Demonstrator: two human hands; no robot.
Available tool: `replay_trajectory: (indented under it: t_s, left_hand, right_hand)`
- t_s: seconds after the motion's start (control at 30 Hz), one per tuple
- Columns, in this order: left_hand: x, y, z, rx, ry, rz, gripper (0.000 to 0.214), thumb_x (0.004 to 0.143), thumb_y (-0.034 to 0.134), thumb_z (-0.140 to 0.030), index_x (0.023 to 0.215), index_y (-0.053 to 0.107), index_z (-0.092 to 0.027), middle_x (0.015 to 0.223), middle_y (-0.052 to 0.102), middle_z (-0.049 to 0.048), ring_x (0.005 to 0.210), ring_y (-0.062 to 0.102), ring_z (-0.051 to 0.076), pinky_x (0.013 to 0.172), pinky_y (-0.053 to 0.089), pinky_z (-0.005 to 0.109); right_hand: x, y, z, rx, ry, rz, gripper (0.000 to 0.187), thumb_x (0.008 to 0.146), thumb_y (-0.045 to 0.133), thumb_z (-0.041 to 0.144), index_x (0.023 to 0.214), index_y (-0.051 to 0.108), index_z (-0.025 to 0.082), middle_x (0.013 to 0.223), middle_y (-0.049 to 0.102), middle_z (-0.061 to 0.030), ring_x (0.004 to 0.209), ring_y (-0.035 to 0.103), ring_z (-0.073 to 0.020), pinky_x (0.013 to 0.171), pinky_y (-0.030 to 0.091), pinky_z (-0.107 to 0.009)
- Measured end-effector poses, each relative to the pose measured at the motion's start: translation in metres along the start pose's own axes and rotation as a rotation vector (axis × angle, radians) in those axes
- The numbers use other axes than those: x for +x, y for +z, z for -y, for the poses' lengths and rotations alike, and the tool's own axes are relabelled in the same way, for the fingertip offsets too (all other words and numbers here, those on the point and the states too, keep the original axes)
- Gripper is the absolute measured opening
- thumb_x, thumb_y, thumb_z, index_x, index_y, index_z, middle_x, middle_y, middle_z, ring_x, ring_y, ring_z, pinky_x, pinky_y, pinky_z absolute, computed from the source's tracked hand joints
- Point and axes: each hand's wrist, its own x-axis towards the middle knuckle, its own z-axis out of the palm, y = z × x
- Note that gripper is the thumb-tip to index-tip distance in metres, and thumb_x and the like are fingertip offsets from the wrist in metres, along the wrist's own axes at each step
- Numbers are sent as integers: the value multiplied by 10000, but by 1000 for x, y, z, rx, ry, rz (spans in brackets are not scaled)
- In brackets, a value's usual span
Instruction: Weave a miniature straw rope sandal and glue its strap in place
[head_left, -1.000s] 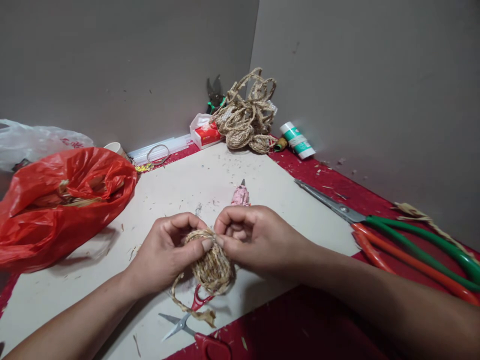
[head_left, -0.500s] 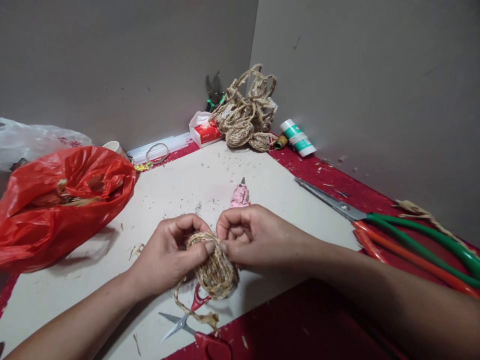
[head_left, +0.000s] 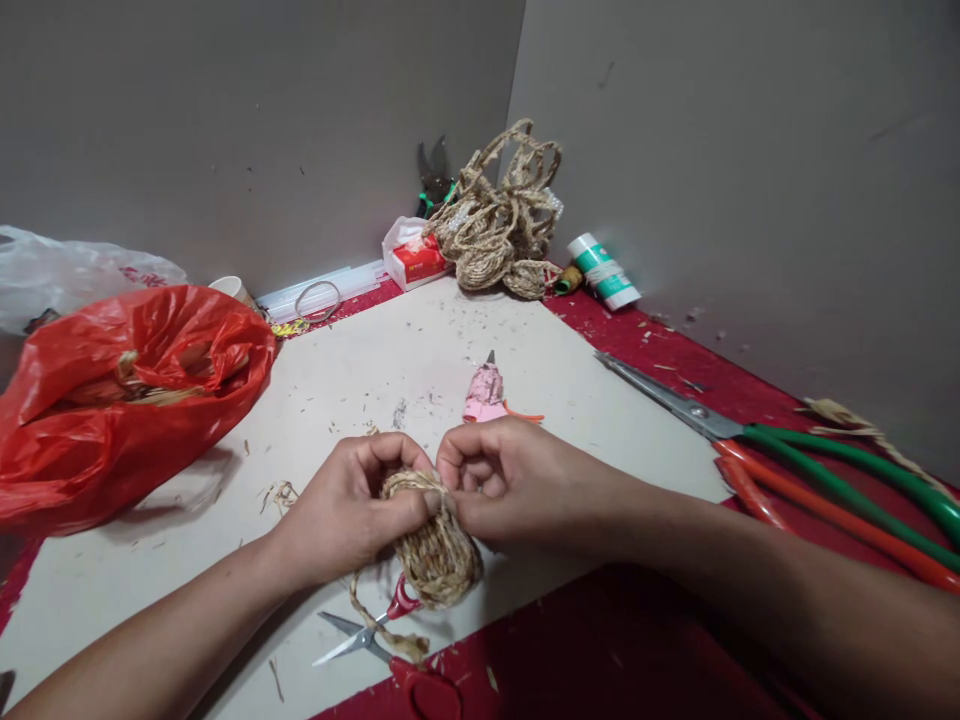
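Observation:
Both hands hold a small coiled piece of braided straw rope (head_left: 439, 555) just above the pale board (head_left: 360, 380). My left hand (head_left: 352, 510) wraps round its left side, thumb pressed on the top edge. My right hand (head_left: 502, 480) pinches the same top edge from the right, fingers curled in. A loose tail of the braid (head_left: 375, 625) hangs down to the board. Small red-handled scissors (head_left: 375, 635) lie under the coil, at the board's near edge. A pink glue gun (head_left: 486, 392) lies just beyond my right hand.
A red plastic bag (head_left: 112, 400) with straw sits at the left, a clear bag behind it. A heap of braided rope (head_left: 502, 225), a red-and-white packet (head_left: 416, 258), a green-and-white roll (head_left: 604, 272) and pliers fill the far corner. Large green-and-orange shears (head_left: 787, 460) lie on the red cloth at right.
Both hands and the coil have sunk slightly toward the near edge of the board, still gripping the same top edge. The view has tilted down a little.

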Motion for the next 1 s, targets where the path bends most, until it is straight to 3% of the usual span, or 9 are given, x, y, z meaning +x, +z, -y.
replay_trajectory:
  t_s: [0.27, 0.5, 0.73, 1.0]
  left_hand:
    - [-1, 4, 0, -16, -48, -3, 106, 698, 619, -174, 790, 570, -156, 637, 565, -31, 531, 482, 82, 513, 366, 203]
    - [-3, 4, -1, 49, 18, -94, 78, 704, 605, -164, 766, 558, -157, 615, 510, -50, 541, 426, 71, 516, 362, 195]
    - [-1, 4, -3, 72, 16, -53, 114, 670, 615, -158, 769, 557, -156, 627, 525, -42, 551, 426, 78, 515, 347, 202]
    - [-2, 7, 3, 63, -23, -31, 109, 669, 582, -158, 774, 553, -156, 653, 543, -35, 514, 359, 62, 482, 279, 208]
  right_hand:
    - [7, -4, 1, 60, 62, 100, 113, 622, 532, 94, 698, 523, 178, 499, 581, 52, 451, 540, -74, 441, 427, -158]
    - [3, 0, -1, 70, 39, 32, 177, 602, 588, 80, 734, 529, 181, 496, 480, 96, 427, 413, -38, 408, 300, -134]
    - [1, 5, -6, 45, -14, -11, 129, 610, 581, 99, 697, 522, 174, 518, 415, 93, 463, 332, -39, 422, 224, -153]
    - [5, 4, -8, 33, 30, 27, 117, 589, 548, 103, 660, 501, 184, 521, 450, 87, 475, 377, -52, 443, 238, -173]
